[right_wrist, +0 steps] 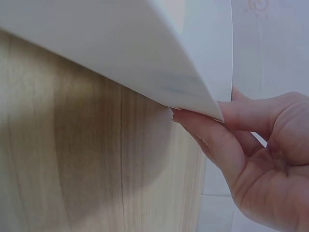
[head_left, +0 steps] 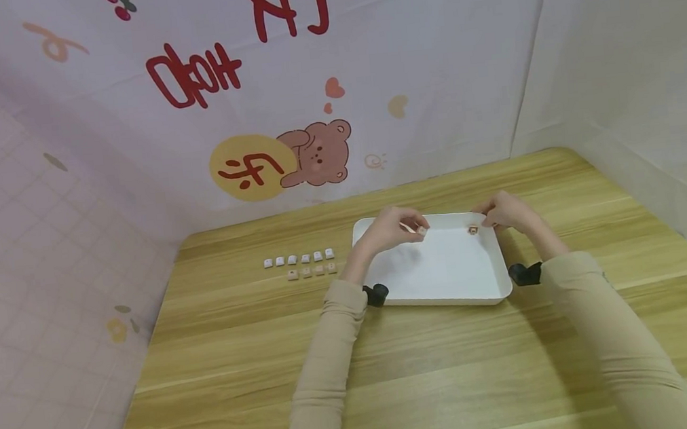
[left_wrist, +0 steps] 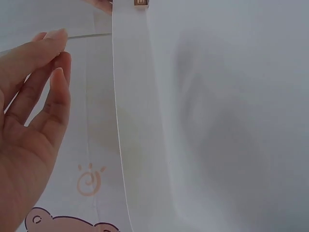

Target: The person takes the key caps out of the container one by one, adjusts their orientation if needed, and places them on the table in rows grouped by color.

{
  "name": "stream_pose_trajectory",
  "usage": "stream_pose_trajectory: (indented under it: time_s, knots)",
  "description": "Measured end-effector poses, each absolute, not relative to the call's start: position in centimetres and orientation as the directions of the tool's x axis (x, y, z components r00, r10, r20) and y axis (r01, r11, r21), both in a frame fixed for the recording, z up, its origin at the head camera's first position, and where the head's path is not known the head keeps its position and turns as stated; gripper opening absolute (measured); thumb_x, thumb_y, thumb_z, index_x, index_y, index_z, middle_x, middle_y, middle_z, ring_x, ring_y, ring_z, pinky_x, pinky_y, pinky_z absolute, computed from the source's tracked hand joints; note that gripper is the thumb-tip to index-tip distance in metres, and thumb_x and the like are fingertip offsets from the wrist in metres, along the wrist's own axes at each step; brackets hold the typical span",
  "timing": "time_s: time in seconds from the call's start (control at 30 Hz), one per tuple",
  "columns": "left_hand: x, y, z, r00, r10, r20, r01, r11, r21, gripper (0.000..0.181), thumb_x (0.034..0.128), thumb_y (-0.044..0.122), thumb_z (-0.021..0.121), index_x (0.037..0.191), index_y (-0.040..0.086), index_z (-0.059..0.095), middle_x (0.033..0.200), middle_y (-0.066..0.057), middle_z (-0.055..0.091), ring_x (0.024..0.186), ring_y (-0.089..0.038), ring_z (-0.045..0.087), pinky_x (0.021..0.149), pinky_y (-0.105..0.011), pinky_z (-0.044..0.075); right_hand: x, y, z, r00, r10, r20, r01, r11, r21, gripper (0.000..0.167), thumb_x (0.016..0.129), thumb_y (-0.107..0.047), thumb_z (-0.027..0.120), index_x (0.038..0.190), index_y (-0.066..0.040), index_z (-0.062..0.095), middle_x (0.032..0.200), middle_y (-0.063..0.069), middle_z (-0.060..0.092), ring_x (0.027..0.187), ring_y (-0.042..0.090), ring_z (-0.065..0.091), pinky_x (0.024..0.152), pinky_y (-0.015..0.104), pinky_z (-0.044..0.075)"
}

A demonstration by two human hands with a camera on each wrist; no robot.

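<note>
My left hand point(head_left: 392, 229) is over the left part of a white tray point(head_left: 440, 267), pinching a small pale keycap point(head_left: 421, 231) between thumb and fingertips. In the left wrist view the same hand point(left_wrist: 36, 92) shows beside the tray wall, and its fingers mostly hide the keycap. My right hand point(head_left: 505, 212) grips the tray's far right corner, thumb against the wall and fingers below, as the right wrist view shows. A brown-and-white keycap point(head_left: 472, 229) lies inside the tray near that corner.
Left of the tray, a row of several white keycaps point(head_left: 292, 260) lies on the wooden table point(head_left: 238, 346). A shorter row of beige keycaps point(head_left: 307, 272) is just in front. Behind the table hangs a printed cloth point(head_left: 428, 64).
</note>
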State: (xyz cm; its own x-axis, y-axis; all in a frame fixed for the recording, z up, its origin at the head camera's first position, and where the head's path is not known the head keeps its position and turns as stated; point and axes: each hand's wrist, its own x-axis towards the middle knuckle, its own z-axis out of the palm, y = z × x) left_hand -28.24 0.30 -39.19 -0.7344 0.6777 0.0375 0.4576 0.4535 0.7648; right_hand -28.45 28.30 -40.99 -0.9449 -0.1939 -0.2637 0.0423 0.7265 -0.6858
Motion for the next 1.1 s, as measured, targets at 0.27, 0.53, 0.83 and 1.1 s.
stream_pose_trajectory:
  time_s: [0.27,0.53,0.83,1.1]
  knots:
    - [-27.3,-2.5,-38.2,-0.749,0.661,0.058,0.483,0.484,0.729,0.027,0.0839,0.007,0.070,0.111,0.007,0.070,0.107,-0.009,0.068,0.098,-0.019,0.063,0.082,-0.019,0.052,-28.4,28.2,-41.0,-0.943,-0.207,-0.259,0.023,0.737,-0.675,0.044,0.086,0.001,0.056,0.128,0.012,0.050,0.130,0.038,0.047,0.097,0.033,0.064,0.076,0.037,0.058]
    - [-25.5,-9.0,-37.6,-0.861,0.504,0.062,0.389,0.577,0.718,0.022,0.0871,0.004,0.066,0.108,0.003,0.070,0.112,-0.013,0.069,0.099,-0.027,0.066,0.083,-0.032,0.056,-28.5,28.2,-41.0,-0.945,-0.193,-0.266,0.037,0.741,-0.670,0.045,0.086,0.002,0.056,0.129,0.012,0.050,0.128,0.038,0.049,0.097,0.034,0.065,0.076,0.038,0.059]
    - [-24.3,-18.6,-39.8,-0.961,0.262,0.085,0.249,0.694,0.675,0.025,0.0859,0.001,0.066,0.110,-0.004,0.067,0.114,-0.022,0.066,0.100,-0.037,0.066,0.085,-0.044,0.055,-28.6,28.3,-41.1,-0.945,-0.202,-0.256,0.019,0.749,-0.662,0.046,0.083,0.001,0.057,0.128,0.011,0.052,0.126,0.037,0.051,0.085,0.019,0.063,0.070,0.032,0.057]
    - [-24.0,-22.6,-41.8,-0.995,0.101,-0.009,0.077,0.817,0.572,0.021,0.0804,-0.004,0.067,0.101,-0.006,0.070,0.099,-0.022,0.069,0.090,-0.032,0.063,0.081,-0.041,0.053,-28.7,28.3,-41.1,-0.944,-0.209,-0.255,0.008,0.758,-0.653,0.045,0.084,0.000,0.057,0.127,0.011,0.052,0.126,0.037,0.051,0.084,0.020,0.063,0.069,0.032,0.057]
